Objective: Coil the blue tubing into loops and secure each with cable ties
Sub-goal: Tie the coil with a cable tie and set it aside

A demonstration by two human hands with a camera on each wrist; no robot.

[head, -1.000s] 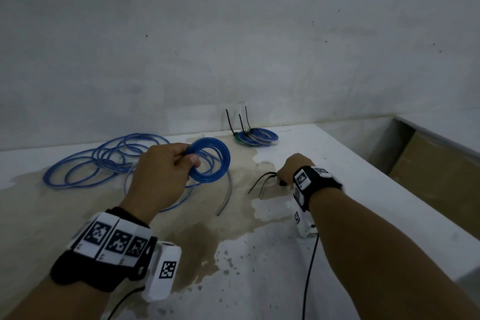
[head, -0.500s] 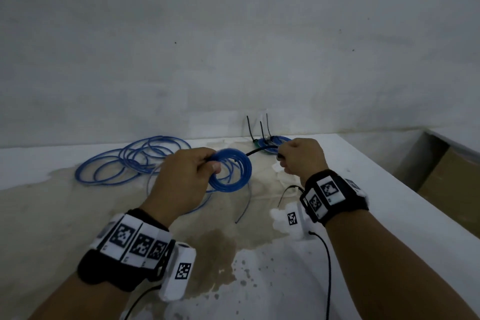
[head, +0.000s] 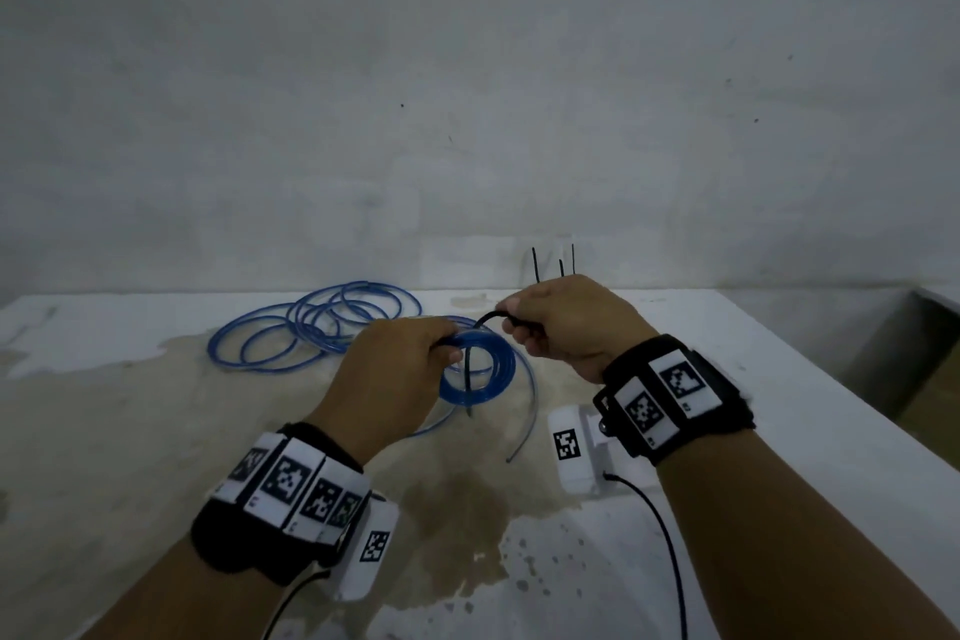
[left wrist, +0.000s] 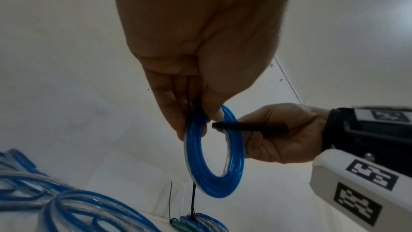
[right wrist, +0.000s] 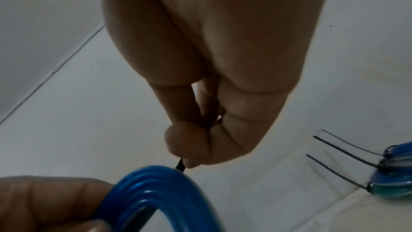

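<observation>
My left hand (head: 451,353) pinches the top of a small coil of blue tubing (head: 501,372) and holds it upright above the table. My right hand (head: 515,327) is just right of it, pinching a black cable tie (head: 491,317). The tie arches over the coil's rim, and a black tail hangs down through the ring. The left wrist view shows the coil (left wrist: 215,158), my left fingers (left wrist: 178,112) at its top, and the tie (left wrist: 245,127) held across it. The right wrist view shows my right fingertips (right wrist: 187,147) gripping the tie beside the coil (right wrist: 156,190).
Loose blue tubing (head: 311,322) sprawls at the back left of the stained white table (head: 779,431). Tied coils (right wrist: 394,174) with upright tie tails (head: 535,265) lie by the wall behind my right hand. The table edge and a brown box (head: 935,379) are to the right.
My right hand lifted a black cable tie off the table and brought it left to the coil, where the tie now passes through the ring. My left hand kept holding the coil.
</observation>
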